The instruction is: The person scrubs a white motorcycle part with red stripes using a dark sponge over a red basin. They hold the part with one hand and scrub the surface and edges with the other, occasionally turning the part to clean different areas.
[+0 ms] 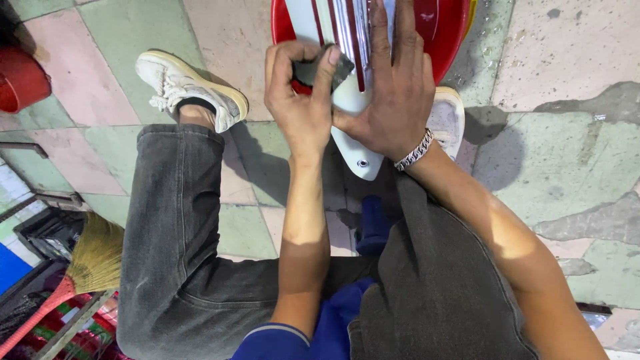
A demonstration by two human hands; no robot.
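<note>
A dark sanding pad (325, 69) is pinched in the left hand (303, 100) and pressed against a white panel with red stripes (347, 93). The panel is steadied by the right hand (393, 93), spread flat, over a red basin (447, 33) on the floor.

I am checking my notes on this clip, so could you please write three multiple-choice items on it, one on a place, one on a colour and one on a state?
1. Where does the white panel lie? A in a drawer; B over the red basin; C on a shelf.
2. What colour is the pad in the left hand? A yellow; B dark grey; C pink.
3. How is the right hand? A flat on the panel; B clenched; C lifted away.

B: its far end rests over the basin.
B: the pinched pad looks dark grey.
A: fingers spread along it.
</note>
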